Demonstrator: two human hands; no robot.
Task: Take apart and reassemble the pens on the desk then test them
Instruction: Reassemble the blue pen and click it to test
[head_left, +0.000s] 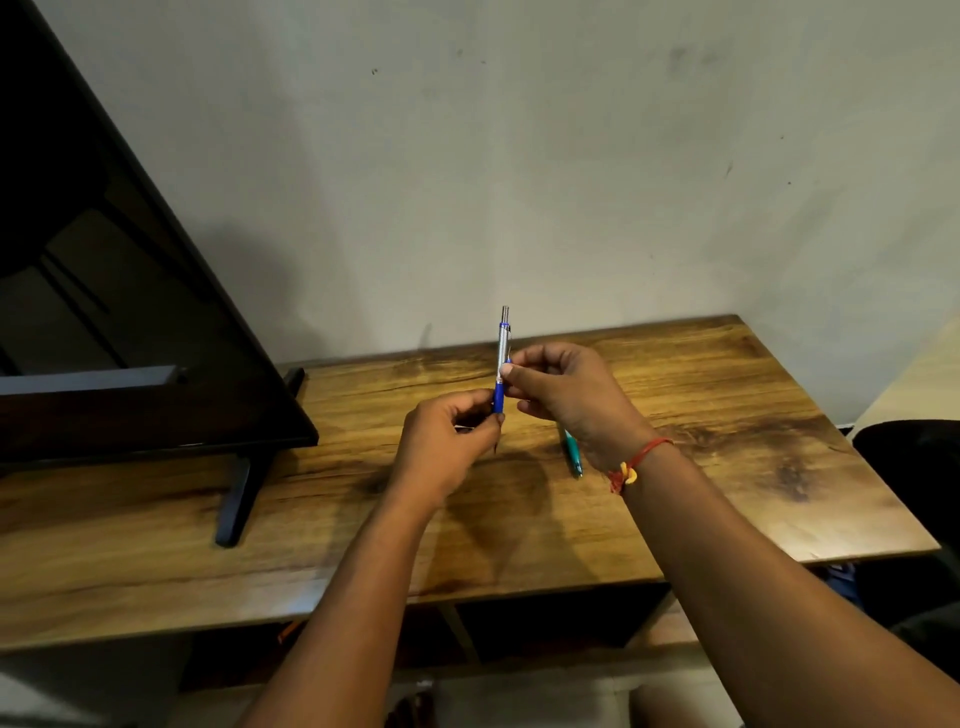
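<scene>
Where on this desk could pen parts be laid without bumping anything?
Bare wood: right of the green pen to the desk's right edge, and the front strip beside the monitor foot. Crowded: left rear under the monitor, and the middle, where left hand and right hand grip the blue pen.

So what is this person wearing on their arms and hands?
No sleeves or gloves show; both arms are bare. A red thread band with a yellow knot circles the wrist of the right hand. The left hand and wrist wear nothing.
</scene>
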